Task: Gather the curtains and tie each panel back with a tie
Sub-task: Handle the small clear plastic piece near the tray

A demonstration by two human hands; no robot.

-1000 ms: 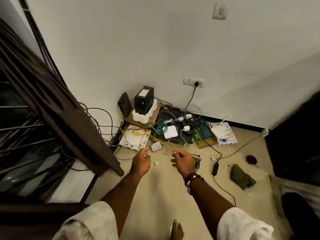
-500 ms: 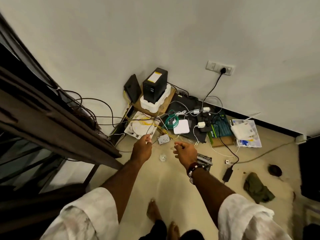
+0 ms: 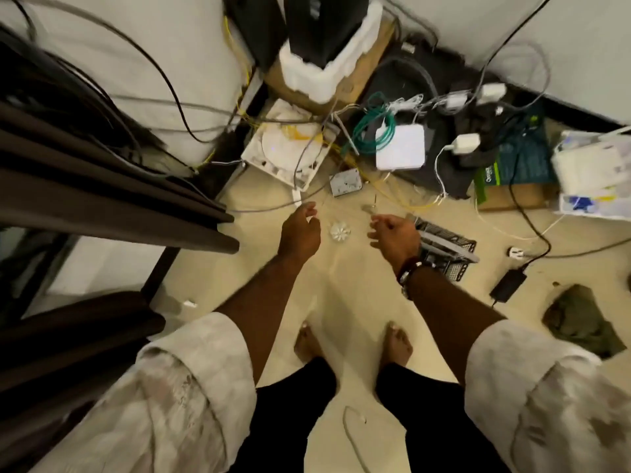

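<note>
A dark brown curtain panel (image 3: 102,189) hangs in folds at the left, its lower hem ending near my left hand. My left hand (image 3: 300,232) and my right hand (image 3: 394,235) reach out over the floor, a hand's width apart, fingers curled. A thin pale tie string (image 3: 314,302) seems to be pinched in both hands; it hangs down faintly between my forearms and shows again as a loop by my legs. The string is blurred and hard to follow. Neither hand touches the curtain.
Routers, a white box (image 3: 400,147), a black unit in foam (image 3: 324,35), a green cable coil (image 3: 370,121) and many wires crowd the floor ahead. A black mesh tray (image 3: 447,247) lies under my right wrist. A green cloth (image 3: 577,322) lies at the right. My bare feet (image 3: 309,343) stand below.
The view has tilted down from the wall to the floor and my feet. Both hands stay level in front of me, now a little further apart. The curtain has shifted left in view.
</note>
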